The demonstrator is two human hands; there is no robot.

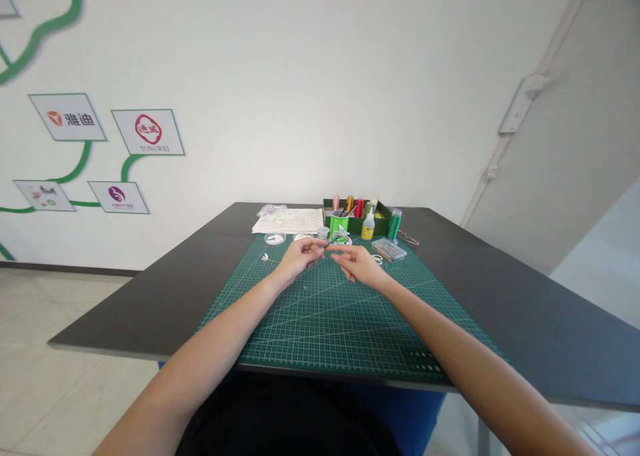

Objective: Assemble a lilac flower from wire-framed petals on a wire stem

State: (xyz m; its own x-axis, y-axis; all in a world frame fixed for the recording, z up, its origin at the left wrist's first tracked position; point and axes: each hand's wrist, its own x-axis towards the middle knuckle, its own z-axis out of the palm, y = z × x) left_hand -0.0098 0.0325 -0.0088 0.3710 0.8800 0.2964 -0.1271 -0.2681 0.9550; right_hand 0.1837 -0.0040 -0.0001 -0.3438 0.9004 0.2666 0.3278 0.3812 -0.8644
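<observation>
My left hand [301, 256] is raised over the cutting mat, thumb and fingers pinched on a thin green strip [333, 241]. The strip slants up to the right from the fingertips. From the other side comes my right hand [357, 264], its index finger stretched to the strip's lower end and its other fingers curled in. It looks closed, but whatever lies between its thumb and finger is too small to make out. Left of my hands, a small white flower on a thin stem [265, 257] lies on the mat. Partly behind my right hand are white-handled scissors [378, 259].
The green cutting mat [340, 329] covers the middle of the dark table [500, 296]. Along the back stand a shallow white dish [275, 239], paper sheets [287, 221], a bright green cup [339, 223], a glue bottle [369, 226], a green thread spool [395, 224], a clear case [389, 249] and a green box [383, 226] of spools.
</observation>
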